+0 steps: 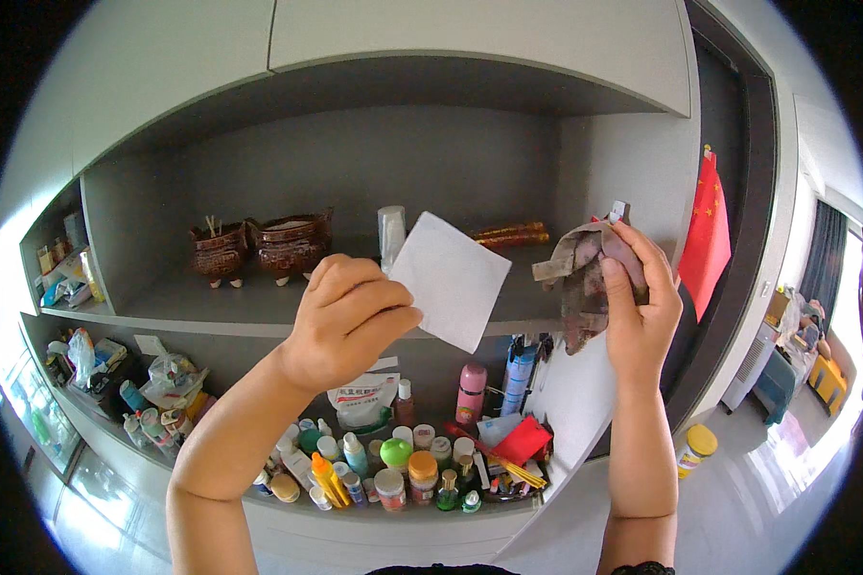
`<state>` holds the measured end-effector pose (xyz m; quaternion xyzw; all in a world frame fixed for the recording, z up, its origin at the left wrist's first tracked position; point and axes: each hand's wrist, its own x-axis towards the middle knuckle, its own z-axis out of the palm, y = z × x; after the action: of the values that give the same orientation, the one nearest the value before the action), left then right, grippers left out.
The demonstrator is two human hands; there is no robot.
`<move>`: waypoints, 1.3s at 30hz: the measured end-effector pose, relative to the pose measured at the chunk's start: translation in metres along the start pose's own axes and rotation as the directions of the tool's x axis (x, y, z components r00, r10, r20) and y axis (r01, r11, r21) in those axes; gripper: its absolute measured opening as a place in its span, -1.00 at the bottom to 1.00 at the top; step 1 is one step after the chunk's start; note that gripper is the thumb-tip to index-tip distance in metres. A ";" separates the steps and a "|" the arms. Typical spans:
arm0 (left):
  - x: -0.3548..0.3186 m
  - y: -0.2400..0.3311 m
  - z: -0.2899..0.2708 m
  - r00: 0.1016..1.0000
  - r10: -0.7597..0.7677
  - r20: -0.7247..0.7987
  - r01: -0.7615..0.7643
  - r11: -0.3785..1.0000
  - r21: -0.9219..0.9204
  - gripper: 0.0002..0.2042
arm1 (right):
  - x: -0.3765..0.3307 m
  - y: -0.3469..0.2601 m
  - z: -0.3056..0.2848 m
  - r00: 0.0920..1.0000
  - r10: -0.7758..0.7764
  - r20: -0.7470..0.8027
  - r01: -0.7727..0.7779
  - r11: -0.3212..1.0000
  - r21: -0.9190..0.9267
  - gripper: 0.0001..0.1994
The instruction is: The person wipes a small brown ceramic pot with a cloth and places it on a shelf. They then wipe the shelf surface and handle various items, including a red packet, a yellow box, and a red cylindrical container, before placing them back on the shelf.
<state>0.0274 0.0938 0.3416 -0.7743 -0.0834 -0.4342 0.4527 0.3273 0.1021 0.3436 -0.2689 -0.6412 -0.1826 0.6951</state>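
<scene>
My left hand (343, 321) is closed, pinching a white square sheet (455, 283) by its left corner; whether it is paper or thin cloth I cannot tell. To the right, my right hand (642, 302) grips a crumpled, dirty grey-brown rag (585, 278) with dark stains, the thumb pressed on its front. Both hands are raised before an open grey shelf (211, 305). On that shelf, left of my left hand, stand two brown glazed pots (292, 247) on small feet. A white cylinder (391, 230) and red-gold sticks (513, 234) lie partly behind the sheet.
Below, a lower shelf holds many small bottles and jars (390, 487), a white pouch (364, 398), a pink flask (471, 393) and red packets (524, 441). A red flag (706, 235) hangs by the dark door frame at right. A yellow-lidded tub (697, 448) stands on the floor.
</scene>
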 end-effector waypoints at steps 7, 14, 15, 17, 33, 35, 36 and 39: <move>-0.006 -0.013 -0.029 0.986 -0.140 -0.088 0.147 0.986 0.079 -0.76 | 0.000 0.001 0.015 0.997 0.077 -0.004 -0.077 0.997 0.022 -0.70; -0.011 -0.081 -0.071 0.954 -0.240 -0.180 0.297 0.840 0.454 -0.87 | -0.006 0.002 0.017 0.999 0.045 0.016 -0.044 0.997 -0.068 -0.70; -0.020 -0.088 -0.069 0.955 -0.259 -0.143 0.296 0.842 0.452 -0.86 | -0.007 0.001 0.020 0.998 0.068 0.009 -0.067 0.997 -0.043 -0.70; -0.043 -0.102 -0.061 0.960 -0.269 -0.082 0.277 0.847 0.454 -0.84 | -0.007 0.003 0.022 0.997 0.071 0.011 -0.070 0.996 -0.063 -0.72; -0.002 -0.032 -0.027 0.959 -0.274 -0.068 0.282 0.946 0.158 -0.78 | 0.003 0.026 0.061 0.994 -0.051 -0.092 0.040 0.992 -0.117 -0.70; 0.024 -0.009 0.013 0.931 -0.355 0.085 0.363 0.925 -0.108 -0.82 | 0.008 0.035 0.066 0.992 -0.088 -0.093 0.073 0.984 -0.161 -0.70; 0.035 -0.003 0.033 0.881 -0.429 0.200 0.464 0.866 -0.187 -0.84 | 0.011 0.037 0.071 0.990 -0.108 -0.094 0.091 0.981 -0.169 -0.71; 0.068 -0.017 0.115 0.601 -0.618 0.506 0.644 0.750 0.152 -0.84 | 0.012 0.050 0.076 0.982 -0.148 -0.116 0.122 0.971 -0.205 -0.72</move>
<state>0.1283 0.1744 0.3785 -0.7926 -0.4615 -0.3380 0.2111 0.2981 0.1892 0.3509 -0.2796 -0.5899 -0.3091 0.6916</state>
